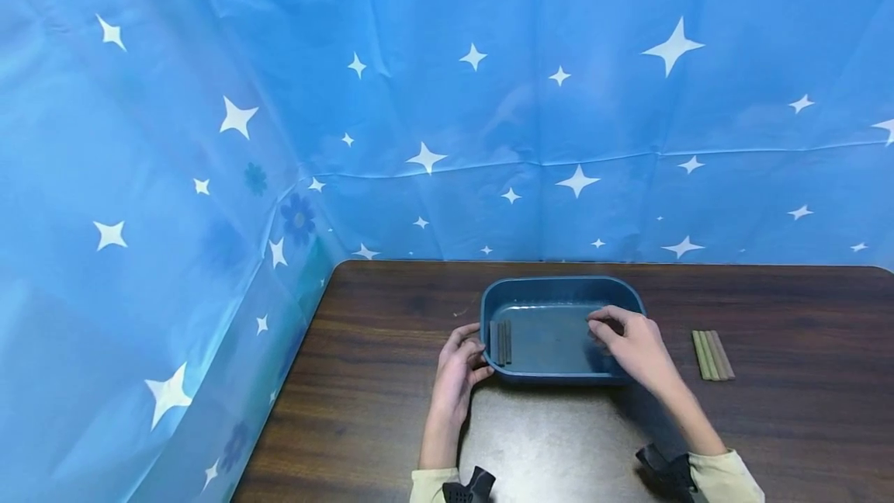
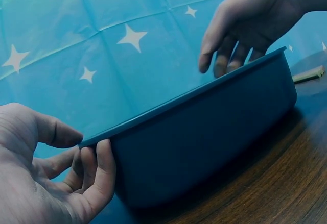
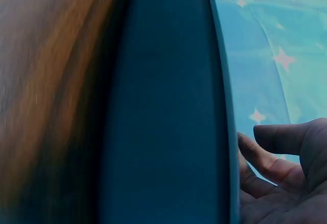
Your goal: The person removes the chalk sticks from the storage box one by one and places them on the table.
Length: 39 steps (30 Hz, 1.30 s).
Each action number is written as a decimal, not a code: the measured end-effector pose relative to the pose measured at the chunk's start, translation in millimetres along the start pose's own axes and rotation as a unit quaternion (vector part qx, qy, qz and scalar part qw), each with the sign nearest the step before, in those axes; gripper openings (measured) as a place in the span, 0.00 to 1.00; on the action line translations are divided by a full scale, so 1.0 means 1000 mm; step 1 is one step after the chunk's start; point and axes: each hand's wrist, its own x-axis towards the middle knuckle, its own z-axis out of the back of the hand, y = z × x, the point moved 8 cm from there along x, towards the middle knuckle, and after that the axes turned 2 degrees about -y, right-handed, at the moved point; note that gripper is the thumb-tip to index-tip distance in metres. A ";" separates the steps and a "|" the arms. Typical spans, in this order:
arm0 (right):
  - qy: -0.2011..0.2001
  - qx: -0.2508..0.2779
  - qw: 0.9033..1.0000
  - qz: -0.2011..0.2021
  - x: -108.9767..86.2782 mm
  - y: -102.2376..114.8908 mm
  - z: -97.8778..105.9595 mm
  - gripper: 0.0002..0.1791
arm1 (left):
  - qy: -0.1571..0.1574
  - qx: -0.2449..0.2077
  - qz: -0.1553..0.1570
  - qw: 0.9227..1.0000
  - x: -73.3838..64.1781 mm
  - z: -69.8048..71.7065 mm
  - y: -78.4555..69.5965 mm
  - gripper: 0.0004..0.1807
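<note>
A blue rectangular basin (image 1: 559,376) stands on the table. My left hand (image 1: 455,375) holds its left end, and in the left wrist view the thumb lies at the rim with the fingertips against the outer wall. Over the basin's right part hovers my right hand (image 1: 639,352), its fingers loosely bent. The right wrist view shows a gap between thumb and fingers and nothing held there. Dark thin sticks (image 1: 500,342) lie side by side inside the basin, along its left wall. On the table to the right, several green and brownish sticks (image 1: 711,355) lie in a row.
The dark wooden table (image 1: 377,410) runs back to a blue curtain (image 1: 489,115) with white stars. The same cloth closes off the left side. The basin's raised walls surround the dark sticks.
</note>
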 end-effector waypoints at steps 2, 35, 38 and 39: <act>0.008 0.001 1.000 0.001 0.002 0.004 -0.010 0.13 | 0.000 -0.001 0.000 1.000 0.000 0.000 0.000 0.23; 0.114 -0.059 0.991 -0.028 0.030 0.033 -0.111 0.28 | 0.009 0.004 0.005 1.000 -0.001 -0.001 -0.001 0.24; 0.120 -0.078 0.989 -0.033 0.033 0.033 -0.117 0.30 | 0.007 0.007 0.007 1.000 -0.001 0.000 -0.001 0.24; 0.123 -0.084 0.988 -0.034 0.034 0.032 -0.119 0.30 | 0.007 0.008 0.007 1.000 0.000 0.000 -0.001 0.24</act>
